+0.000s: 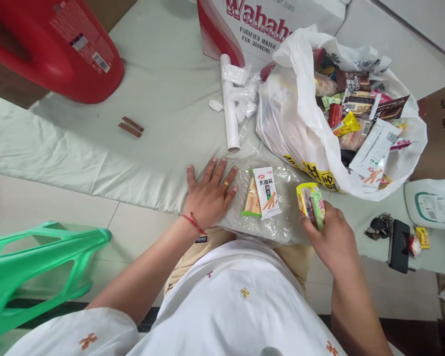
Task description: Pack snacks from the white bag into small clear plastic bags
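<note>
My left hand (210, 190) lies flat with its fingers spread, pressing on the left side of a sheet of clear plastic film (237, 207) near the table's front edge. My right hand (328, 230) is closed around small snack packets (310, 203), one yellow and one pale green, just right of the film. Between my hands, a white snack packet (269, 192) rests partly over a green-edged cracker packet (251, 199) on the film. Behind my right hand stands a white plastic bag (300, 113), its mouth open, holding several packaged snacks (358, 104).
A white cardboard tube (230, 111) lies behind the film, by a Wahaha water carton (241, 37). Two brown strips (131, 127) and a red jug (70, 54) are to the left. At right are keys (379, 226), a black phone (399, 245) and a white bottle (435, 202). A green stool (40, 272) stands lower left.
</note>
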Motion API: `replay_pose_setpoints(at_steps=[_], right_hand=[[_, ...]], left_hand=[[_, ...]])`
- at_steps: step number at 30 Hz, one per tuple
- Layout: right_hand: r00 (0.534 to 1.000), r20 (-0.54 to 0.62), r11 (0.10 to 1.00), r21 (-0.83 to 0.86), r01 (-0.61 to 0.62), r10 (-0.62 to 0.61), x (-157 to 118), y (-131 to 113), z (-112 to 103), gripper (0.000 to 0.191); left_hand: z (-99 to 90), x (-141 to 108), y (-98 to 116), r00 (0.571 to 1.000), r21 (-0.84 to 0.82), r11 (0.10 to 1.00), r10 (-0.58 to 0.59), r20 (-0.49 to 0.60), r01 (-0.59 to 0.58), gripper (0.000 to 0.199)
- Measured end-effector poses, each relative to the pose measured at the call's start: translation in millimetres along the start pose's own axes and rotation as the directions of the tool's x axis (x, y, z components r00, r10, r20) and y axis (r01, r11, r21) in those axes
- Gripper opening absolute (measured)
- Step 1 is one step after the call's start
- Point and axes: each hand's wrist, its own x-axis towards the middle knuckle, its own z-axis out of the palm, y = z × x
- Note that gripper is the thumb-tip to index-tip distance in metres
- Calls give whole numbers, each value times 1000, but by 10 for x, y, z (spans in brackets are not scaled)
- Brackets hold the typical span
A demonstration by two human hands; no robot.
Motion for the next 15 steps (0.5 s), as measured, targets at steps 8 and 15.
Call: replay_pose_setpoints(at_steps=[8, 15], right_hand=[[981, 4, 939, 291, 183, -193, 31, -589, 249, 79], [986, 75, 804, 590, 74, -146, 253, -490, 422, 64]], left_hand=[[2, 1, 5, 1000, 11, 1000, 13, -9, -13, 56], [-1, -9, -15, 1000, -5, 1000, 19, -6, -20, 55]])
